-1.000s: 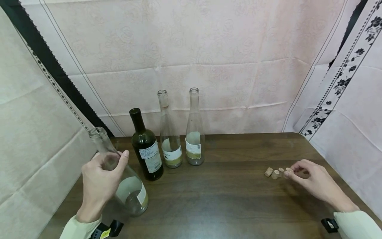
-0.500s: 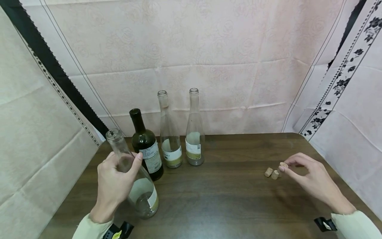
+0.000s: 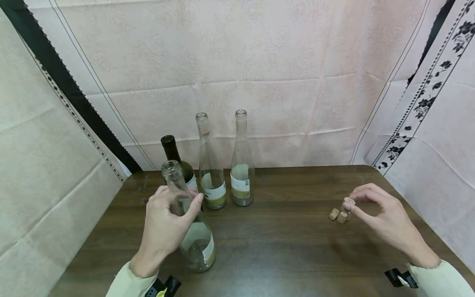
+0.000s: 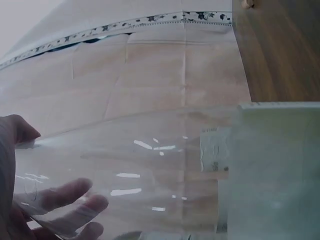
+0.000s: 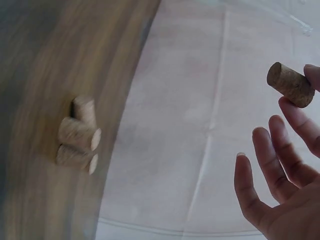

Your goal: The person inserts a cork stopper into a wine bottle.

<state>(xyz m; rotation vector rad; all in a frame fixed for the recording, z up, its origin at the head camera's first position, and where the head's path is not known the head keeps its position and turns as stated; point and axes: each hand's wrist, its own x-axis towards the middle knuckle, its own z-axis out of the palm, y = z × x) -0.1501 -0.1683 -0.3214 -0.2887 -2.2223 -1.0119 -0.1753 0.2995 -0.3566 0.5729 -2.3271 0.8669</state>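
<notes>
L hand [image 3: 167, 225] was clamped round the upper part of a clear btl [image 3: 197, 235], mouth up, near left; couldn't tell if its base touched the tbl [image 3: 278, 247]. R hand [image 3: 386, 218], well apart from L, pinched a cork [image 5: 292, 86] betw. thumb & index finger on the right; 3 loose corks [image 5: 79, 133] lay close tog. on the tbl nearby. Behind the held btl stood a green btl [image 3: 172, 147], w/ 2 taller btls [image 3: 241, 183] to its right, far side.
</notes>
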